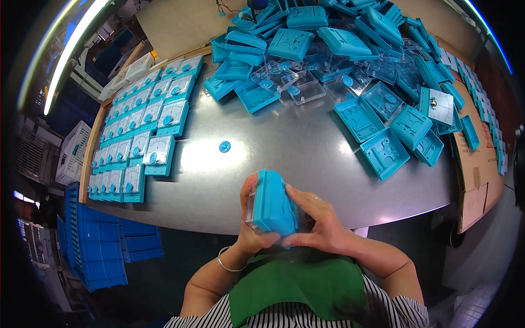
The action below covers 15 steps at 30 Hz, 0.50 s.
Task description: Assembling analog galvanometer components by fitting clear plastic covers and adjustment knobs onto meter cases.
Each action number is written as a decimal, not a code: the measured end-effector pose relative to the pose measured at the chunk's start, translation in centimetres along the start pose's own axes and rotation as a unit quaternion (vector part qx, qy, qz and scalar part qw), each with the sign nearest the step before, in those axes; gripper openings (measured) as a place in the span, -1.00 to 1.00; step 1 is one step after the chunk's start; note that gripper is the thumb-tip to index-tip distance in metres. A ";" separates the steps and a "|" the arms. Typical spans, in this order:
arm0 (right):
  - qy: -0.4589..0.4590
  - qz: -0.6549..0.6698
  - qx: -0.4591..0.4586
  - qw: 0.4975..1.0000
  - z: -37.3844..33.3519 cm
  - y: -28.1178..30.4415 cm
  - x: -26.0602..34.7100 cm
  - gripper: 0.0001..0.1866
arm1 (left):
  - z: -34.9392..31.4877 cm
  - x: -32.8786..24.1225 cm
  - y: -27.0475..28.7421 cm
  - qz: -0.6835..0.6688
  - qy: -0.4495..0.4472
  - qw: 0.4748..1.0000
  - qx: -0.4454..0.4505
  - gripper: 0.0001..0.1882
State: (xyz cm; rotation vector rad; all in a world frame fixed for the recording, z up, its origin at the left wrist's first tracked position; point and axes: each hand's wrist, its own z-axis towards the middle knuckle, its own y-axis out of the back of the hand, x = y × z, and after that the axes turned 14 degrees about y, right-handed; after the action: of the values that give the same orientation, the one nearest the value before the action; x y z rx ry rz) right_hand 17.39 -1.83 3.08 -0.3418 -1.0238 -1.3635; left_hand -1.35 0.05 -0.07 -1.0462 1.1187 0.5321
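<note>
1. The scene is viewed from head height, above the near edge of the table [295, 136].
2. Through a wide fisheye lens, the view is aimed downward and forward across the table.
3. The left hand [252, 236] and right hand [324, 224] are seen close by, at the table's near edge; the table's far side is shown farther off.

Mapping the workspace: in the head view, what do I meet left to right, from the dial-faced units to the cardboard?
Rows of dial-faced units → loose teal knob → held teal case → nearest open teal shell → cardboard.
</note>
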 end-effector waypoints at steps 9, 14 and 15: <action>-0.150 0.041 0.019 0.988 0.5 2.9 2.5 -0.26 | 1.5 -2.9 -2.2 0.525 -0.141 0.835 -0.083 0.02; -0.282 0.205 -0.091 0.933 1.0 4.4 -0.7 -0.46 | 1.3 -0.1 -2.4 0.622 -0.194 0.751 -0.108 -0.18; -0.308 0.193 -0.062 0.929 0.7 4.7 -1.7 -0.48 | 0.6 0.3 -2.1 0.685 -0.185 0.702 -0.069 -0.22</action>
State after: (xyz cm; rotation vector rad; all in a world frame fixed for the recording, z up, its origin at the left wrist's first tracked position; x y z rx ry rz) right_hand 21.57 0.91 3.77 -1.0595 -1.2942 -0.9717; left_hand 0.66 -0.43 0.57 0.0275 1.3469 1.9386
